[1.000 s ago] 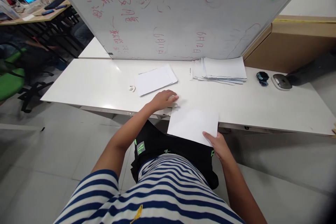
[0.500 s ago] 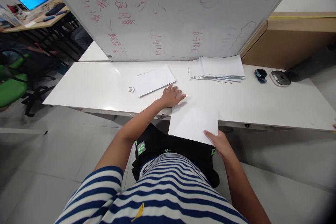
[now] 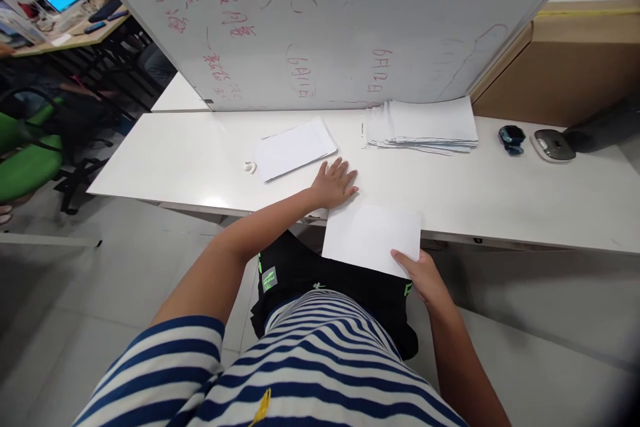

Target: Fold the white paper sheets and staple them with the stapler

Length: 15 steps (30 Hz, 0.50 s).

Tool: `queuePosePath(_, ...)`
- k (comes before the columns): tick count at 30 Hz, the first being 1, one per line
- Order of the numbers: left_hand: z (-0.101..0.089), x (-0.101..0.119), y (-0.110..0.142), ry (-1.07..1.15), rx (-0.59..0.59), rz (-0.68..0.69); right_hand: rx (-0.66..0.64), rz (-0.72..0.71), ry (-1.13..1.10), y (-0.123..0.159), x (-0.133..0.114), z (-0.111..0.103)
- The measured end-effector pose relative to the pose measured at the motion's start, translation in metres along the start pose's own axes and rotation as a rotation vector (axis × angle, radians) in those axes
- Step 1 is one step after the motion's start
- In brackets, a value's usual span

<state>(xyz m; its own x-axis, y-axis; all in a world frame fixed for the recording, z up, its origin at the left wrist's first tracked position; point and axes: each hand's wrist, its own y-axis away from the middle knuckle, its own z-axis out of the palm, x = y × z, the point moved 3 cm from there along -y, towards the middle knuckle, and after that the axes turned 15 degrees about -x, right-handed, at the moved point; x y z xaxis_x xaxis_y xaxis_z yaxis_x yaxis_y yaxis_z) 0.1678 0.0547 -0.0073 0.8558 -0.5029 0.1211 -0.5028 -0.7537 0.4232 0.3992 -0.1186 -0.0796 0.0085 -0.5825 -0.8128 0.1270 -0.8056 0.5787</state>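
Observation:
A sheet of white paper (image 3: 370,237) lies partly on the white table (image 3: 480,207) and juts out past its front edge above my lap. My right hand (image 3: 420,273) pinches the sheet's near right corner, thumb on top and the other fingers hidden beneath. My left hand (image 3: 336,185) is open, palm down with fingers spread, at the sheet's far left corner. Just beyond its fingertips is a small stack of white paper (image 3: 297,148). A thicker, uneven paper stack (image 3: 433,121) sits further back to the right.
A small white curved object (image 3: 250,167) lies left of the small stack. The whiteboard (image 3: 320,33) stands along the table's back. At the right are a dark watch (image 3: 511,139), a grey-and-white device (image 3: 554,145) and a cardboard box (image 3: 575,73). A green chair (image 3: 33,163) stands at far left.
My left hand has moved slightly right and away from me, its fingers going from bent to spread flat. My right hand keeps its pinch on the sheet, which has hardly moved.

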Motion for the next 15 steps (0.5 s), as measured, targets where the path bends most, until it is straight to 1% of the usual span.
queuePosePath(5, 0.0012, -0.0012, -0.0009, -0.014, 0.001, -0.006, 0.015, -0.01, -0.011, 0.0014, 0.0037, 0.0037)
queuePosePath(10, 0.0023, -0.0034, -0.0011, 0.04, -0.011, 0.014, 0.005, -0.001, -0.02, 0.0044, 0.0005, 0.0046)
queuePosePath(15, 0.0012, -0.0036, 0.0011, 0.102, -0.013, 0.028, 0.014, -0.009, 0.016, 0.0041, -0.0007, 0.0026)
